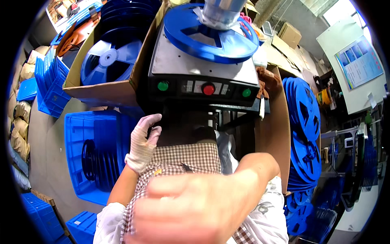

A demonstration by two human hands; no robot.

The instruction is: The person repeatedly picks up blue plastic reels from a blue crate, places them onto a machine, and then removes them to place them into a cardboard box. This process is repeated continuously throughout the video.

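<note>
My left hand (142, 142), in a whitish knit glove, is raised in front of the machine. Its fingers are bent, with a gap between them and the thumb, and nothing shows in it. Bare and smeared by motion, my right hand (183, 207) crosses close in front of my checked apron (187, 156); its fingers cannot be made out. Beyond both hands stands a machine (203, 83) with two green buttons and a red one between them. On its pale top lies a blue plastic reel (195, 44), under a metal cylinder (223, 14) wrapped in clear film at its lower end.
A cardboard box (101, 91) of blue reels stands left of the machine, above a blue crate (73, 162) holding dark discs. To the right, another cardboard box (274, 134) stands beside stacked blue reels (304, 130). More blue crates (53, 85) sit farther left.
</note>
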